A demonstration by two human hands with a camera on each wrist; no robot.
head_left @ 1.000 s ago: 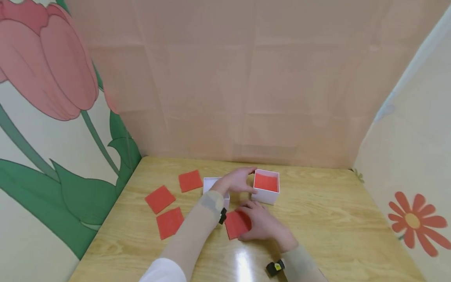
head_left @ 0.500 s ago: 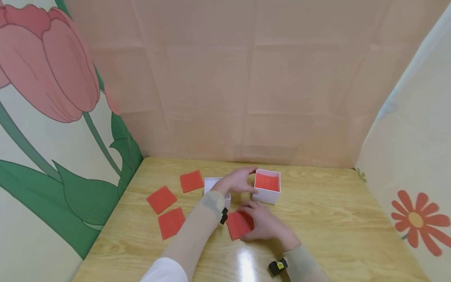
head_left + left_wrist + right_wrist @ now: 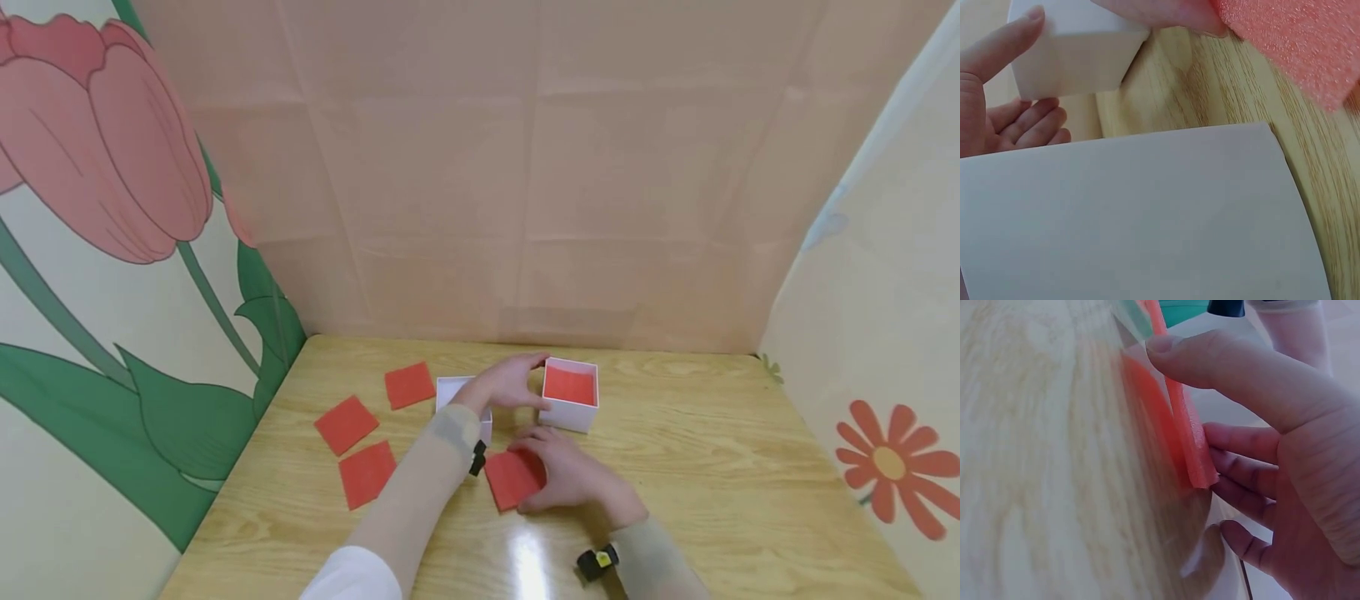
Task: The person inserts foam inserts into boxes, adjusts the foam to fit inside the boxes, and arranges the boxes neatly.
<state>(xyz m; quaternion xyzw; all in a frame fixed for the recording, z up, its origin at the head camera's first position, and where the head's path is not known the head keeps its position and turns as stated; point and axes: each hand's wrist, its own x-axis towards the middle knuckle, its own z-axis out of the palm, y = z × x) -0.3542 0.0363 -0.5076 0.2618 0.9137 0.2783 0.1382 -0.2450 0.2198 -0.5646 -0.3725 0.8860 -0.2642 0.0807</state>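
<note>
My left hand point(image 3: 510, 383) holds the left side of an open white box point(image 3: 567, 417), thumb at the front and fingers toward the back. Inside that box lies a red foam square point(image 3: 568, 386), a little below the rim. Just in front of it, my right hand point(image 3: 566, 471) pinches another red foam square point(image 3: 510, 479) by its edges. The right wrist view shows this foam point(image 3: 1194, 437) between thumb and fingers, low over the table. A second white box point(image 3: 452, 388) stands under my left forearm, which hides much of it; its white side point(image 3: 1147, 212) fills the lower left wrist view.
Three more red foam squares lie flat at the left: one at the back point(image 3: 409, 385), one further left point(image 3: 347, 425) and one nearer point(image 3: 367, 473). A pinkish cloth point(image 3: 525, 208) hangs behind the wooden table point(image 3: 712, 450). Flower-printed panels stand at both sides.
The head view has shifted slightly. My right hand has edged a little to the right with the foam square, while my left hand stays on the box.
</note>
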